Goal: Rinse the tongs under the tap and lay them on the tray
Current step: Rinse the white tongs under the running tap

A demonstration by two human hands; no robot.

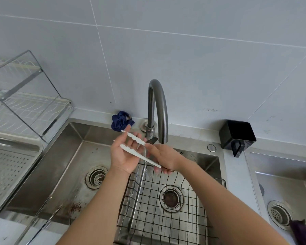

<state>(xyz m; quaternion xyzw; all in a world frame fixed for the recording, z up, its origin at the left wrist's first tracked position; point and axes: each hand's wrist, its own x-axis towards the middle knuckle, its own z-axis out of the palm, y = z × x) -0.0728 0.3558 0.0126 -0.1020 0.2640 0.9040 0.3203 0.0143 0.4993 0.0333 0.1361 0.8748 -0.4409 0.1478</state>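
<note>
White plastic tongs (131, 150) with wavy tips are spread apart just below the spout of the curved steel tap (157, 96). A thin stream of water (145, 157) falls across them. My right hand (166, 158) grips their joined end on the right. My left hand (124, 156) is flat with fingers apart behind the two arms, which rest across its palm and fingers. The perforated metal tray (9, 167) sits at the left, beside the sink.
Below my hands a black wire basket (166, 218) sits in the steel sink (74, 147). A dish rack (25, 106) stands above the tray. A blue cloth (121, 120) lies by the tap, with a black holder (237, 137) to its right. Another sink (281, 183) is at far right.
</note>
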